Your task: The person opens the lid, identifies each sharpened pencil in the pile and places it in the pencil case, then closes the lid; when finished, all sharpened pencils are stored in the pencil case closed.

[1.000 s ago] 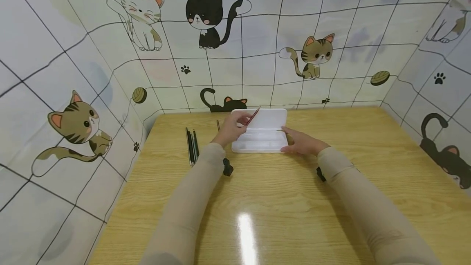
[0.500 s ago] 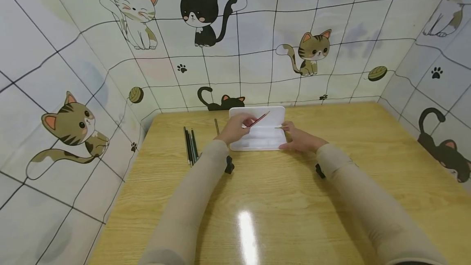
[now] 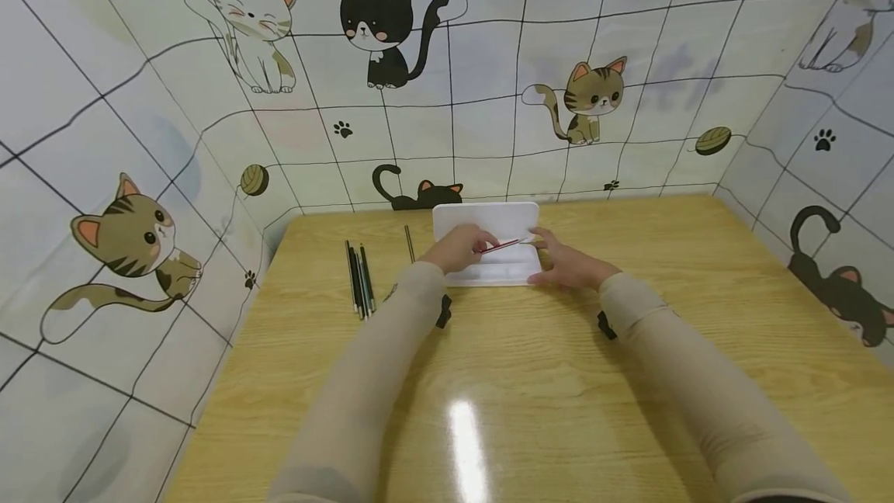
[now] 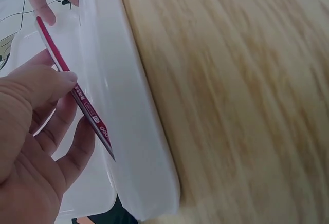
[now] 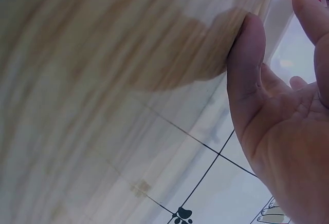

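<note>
My left hand [image 3: 459,248] pinches a red pencil [image 4: 82,100] between thumb and fingers. It holds the pencil slantwise over a white plastic pencil case [image 3: 482,280], which lies open with its lid [image 3: 489,217] raised at the back. In the left wrist view, printed lettering shows along the pencil, and the case's long front wall runs beside it. At the right end of the case, my right hand [image 3: 569,264] holds on, thumb at the front corner and fingers near the hinge. The right wrist view shows the thumb [image 5: 247,54] along the case's outer side.
Several dark pencils [image 3: 359,279] lie in a loose bundle on the wooden table [image 3: 559,394], left of the case. A single pencil [image 3: 409,243] lies between that bundle and the case. Behind the table's far edge stands a cat-patterned wall covering [image 3: 482,123].
My left hand has moved slightly right and lower over the case. The red pencil has swung from steeply upright to nearly level, pointing right. My right hand stays at the case's end.
</note>
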Motion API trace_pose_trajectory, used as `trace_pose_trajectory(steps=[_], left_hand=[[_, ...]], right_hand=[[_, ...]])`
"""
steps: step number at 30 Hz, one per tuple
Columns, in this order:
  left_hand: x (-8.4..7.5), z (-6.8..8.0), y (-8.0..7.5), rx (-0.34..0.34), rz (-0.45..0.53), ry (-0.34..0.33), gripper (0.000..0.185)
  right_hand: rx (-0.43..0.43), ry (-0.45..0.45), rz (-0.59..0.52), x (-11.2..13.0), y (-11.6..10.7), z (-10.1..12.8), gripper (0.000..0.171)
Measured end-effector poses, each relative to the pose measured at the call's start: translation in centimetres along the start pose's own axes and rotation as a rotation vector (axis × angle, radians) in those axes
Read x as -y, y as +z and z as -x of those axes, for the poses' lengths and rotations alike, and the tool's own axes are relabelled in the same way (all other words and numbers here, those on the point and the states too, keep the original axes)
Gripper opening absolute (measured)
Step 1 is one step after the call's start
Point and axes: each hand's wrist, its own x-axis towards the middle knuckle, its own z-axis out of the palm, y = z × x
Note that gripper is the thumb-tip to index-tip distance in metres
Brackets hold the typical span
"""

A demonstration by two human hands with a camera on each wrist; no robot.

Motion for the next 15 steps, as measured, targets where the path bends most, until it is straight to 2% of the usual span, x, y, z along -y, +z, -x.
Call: trace_pose_trajectory(steps=[7,15], left_hand=[[-0.1,-0.6,0.7,0.083,-0.1,0.029,0.04],[0.3,-0.3,1.3,0.066,-0.047,-0.044,0.043]], right_hand=[[0.004,0.018,-0.008,0.1,0.1,0.0,0.105],[-0.007,0.04,-0.004,0.2,0.3,0.0,0.102]])
